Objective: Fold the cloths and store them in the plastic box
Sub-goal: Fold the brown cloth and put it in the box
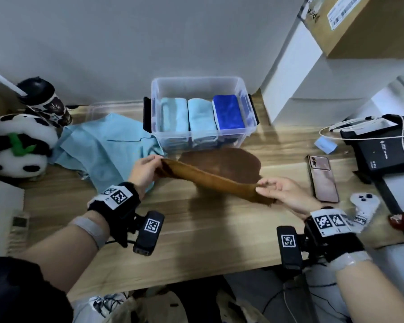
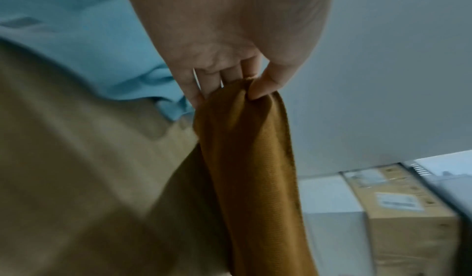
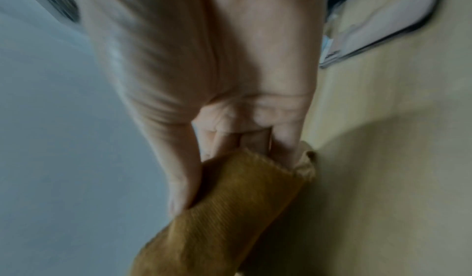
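A brown cloth (image 1: 210, 176) hangs stretched above the wooden table between both hands, its far part drooping onto the table in front of the box. My left hand (image 1: 147, 167) pinches its left corner between thumb and fingers (image 2: 263, 86); the cloth (image 2: 250, 159) runs away from that grip. My right hand (image 1: 271, 186) pinches the right corner, where the cloth (image 3: 230, 209) is bunched under the thumb (image 3: 181, 189). The clear plastic box (image 1: 201, 81) stands at the back with two light blue folded cloths (image 1: 188, 115) and a dark blue one (image 1: 228, 111) side by side. A light blue cloth (image 1: 103, 148) lies unfolded left of the box.
A panda plush (image 1: 19, 145) and a dark tumbler (image 1: 44, 101) sit at the left edge. A phone (image 1: 322, 178), a white controller (image 1: 364, 203) and a black device with a white cable (image 1: 383, 145) crowd the right. A cardboard box (image 1: 364, 22) stands above at right. The table (image 1: 196, 241) front shows bare wood.
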Available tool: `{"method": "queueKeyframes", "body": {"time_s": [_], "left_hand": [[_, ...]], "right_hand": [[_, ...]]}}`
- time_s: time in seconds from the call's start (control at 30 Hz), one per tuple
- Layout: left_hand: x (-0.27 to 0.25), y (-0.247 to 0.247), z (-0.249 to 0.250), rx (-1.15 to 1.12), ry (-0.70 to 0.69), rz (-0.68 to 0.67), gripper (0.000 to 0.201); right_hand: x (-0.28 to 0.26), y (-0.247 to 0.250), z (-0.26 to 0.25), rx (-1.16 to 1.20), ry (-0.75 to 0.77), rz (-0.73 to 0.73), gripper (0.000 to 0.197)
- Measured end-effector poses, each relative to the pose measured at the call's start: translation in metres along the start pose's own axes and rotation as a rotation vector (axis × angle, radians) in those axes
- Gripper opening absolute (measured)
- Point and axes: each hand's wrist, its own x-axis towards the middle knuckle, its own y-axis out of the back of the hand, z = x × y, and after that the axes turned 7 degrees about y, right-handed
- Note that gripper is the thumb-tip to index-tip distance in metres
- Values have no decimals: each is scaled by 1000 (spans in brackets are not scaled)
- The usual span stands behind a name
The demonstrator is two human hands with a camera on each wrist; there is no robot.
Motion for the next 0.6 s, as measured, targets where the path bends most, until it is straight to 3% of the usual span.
{"method": "queueKeyframes", "body": {"time_s": [0.07,0.2,0.33,0.43,0.5,0.6], "left_hand": [[3,-2,-33,119,88,47,33],[5,3,-87,308,257,1,36],[2,11,-105,430,387,-135,37],[-6,13,-99,485,422,-256,35],[-10,14,-94,508,405,-264,33],[-3,11,-90,404,345,-189,33]], "right_hand": [[-3,-6,39,-69,-136,-53,5],[-12,-19,93,-197,-276,-88,11],[-23,-25,108,-174,-348,-154,19],[-30,-24,108,-205,-412,-246,13],[-33,-23,108,-252,-454,-299,10],[-28,-19,105,-269,-432,-180,8]]}}
